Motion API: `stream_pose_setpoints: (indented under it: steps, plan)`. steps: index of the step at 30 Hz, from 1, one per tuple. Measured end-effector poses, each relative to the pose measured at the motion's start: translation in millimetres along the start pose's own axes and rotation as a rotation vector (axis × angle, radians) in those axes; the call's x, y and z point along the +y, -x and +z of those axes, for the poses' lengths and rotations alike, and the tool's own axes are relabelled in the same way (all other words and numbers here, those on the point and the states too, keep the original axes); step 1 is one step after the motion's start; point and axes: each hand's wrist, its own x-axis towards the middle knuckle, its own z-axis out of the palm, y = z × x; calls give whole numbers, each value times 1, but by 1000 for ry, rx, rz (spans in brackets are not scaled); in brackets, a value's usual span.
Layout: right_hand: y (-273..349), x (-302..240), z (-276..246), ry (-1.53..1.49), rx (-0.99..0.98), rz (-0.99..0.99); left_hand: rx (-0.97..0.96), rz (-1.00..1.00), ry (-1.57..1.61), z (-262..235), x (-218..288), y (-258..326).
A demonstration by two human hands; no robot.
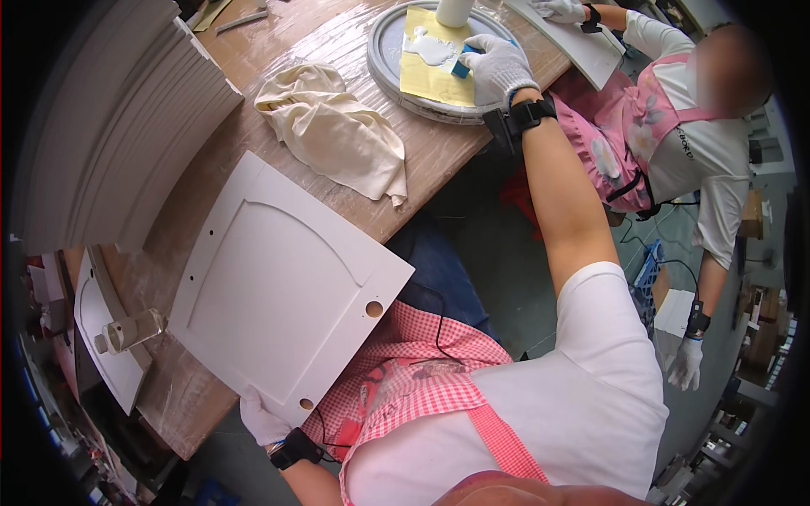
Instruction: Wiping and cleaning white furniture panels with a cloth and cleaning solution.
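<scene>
A white cabinet door panel (278, 287) with an arched recess and two round hinge holes lies on the wooden table, overhanging its near edge. My left hand (260, 419), in a white glove, grips the panel's near corner from below. My right hand (498, 67), also gloved, reaches far across and holds a small blue sponge (462, 66) against a yellow sheet (434, 76) smeared with white paste. That sheet sits on a round grey tray (390, 72). A white bottle (453, 12) stands at the tray's far side.
A crumpled cream cloth (333, 126) lies between panel and tray. A tall stack of white panels (118, 118) fills the left. A clear bottle (126, 331) lies on another panel at lower left. A co-worker in a pink apron (633, 126) stands at right, one gloved hand (561, 10) on a white panel.
</scene>
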Motion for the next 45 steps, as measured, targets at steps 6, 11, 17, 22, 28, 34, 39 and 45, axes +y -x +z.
stream_pose_setpoints:
  steps: [6, 11, 17, 22, 28, 34, 39, 45]
  plan:
    - [-7, 13, 0, -292, 23, 191, 24, 14, -82, 0, 3, 3]
    - [-3, -4, 29, 168, 161, -245, 7, -4, 25, 3, 1, 3]
    - [8, -11, 12, 78, 181, -208, 22, -1, -12, -4, -3, -5]
    - [32, -5, 6, -554, 165, -48, 74, 8, -66, -2, -2, -5]
    - [146, -36, -33, -1253, -228, 30, -24, -100, 54, -11, 1, 6]
    - [237, -60, -30, -1199, -256, 91, -261, -81, 245, -34, -25, 23]
    - [275, -90, -7, -874, -301, -305, -289, 106, 319, -43, -25, 46]
    - [277, -121, 3, -571, -347, -599, -303, 240, 484, -53, -2, 73]
